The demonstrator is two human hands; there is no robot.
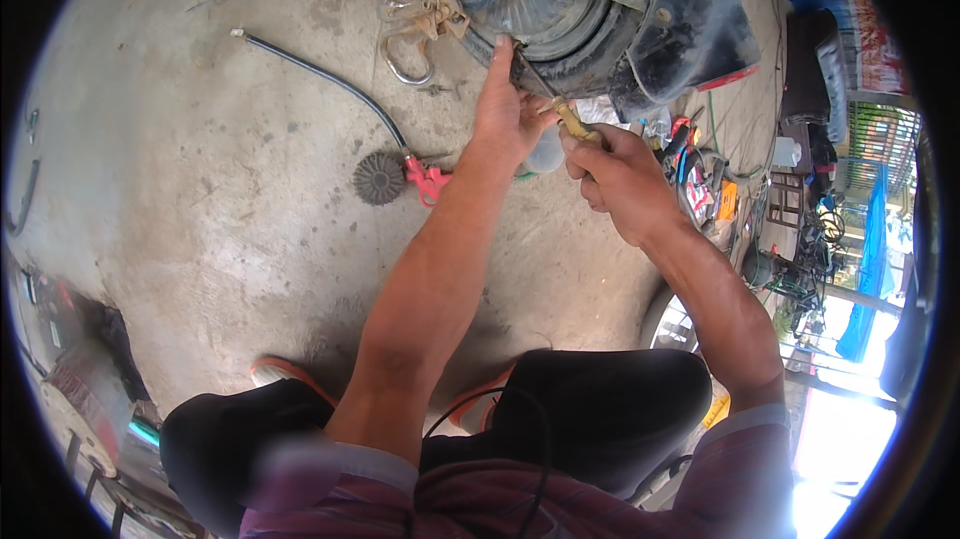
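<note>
A motorcycle wheel with a black tyre is in front of me, beside a dusty black mudguard. My left hand is closed on the tyre's near edge, the thumb up on the sidewall and the fingers round its underside. My right hand is wrapped round the yellowish handle of a screwdriver. Its thin shaft slants up and left to the tyre's edge by the rim, close to my left thumb. The tip is hidden at the tyre.
On the concrete floor lie a pink-red tyre inflator with a round ribbed dark part and a black hose. Rusty metal parts sit left of the wheel. A translucent container is behind my hands; cluttered tools lie at right.
</note>
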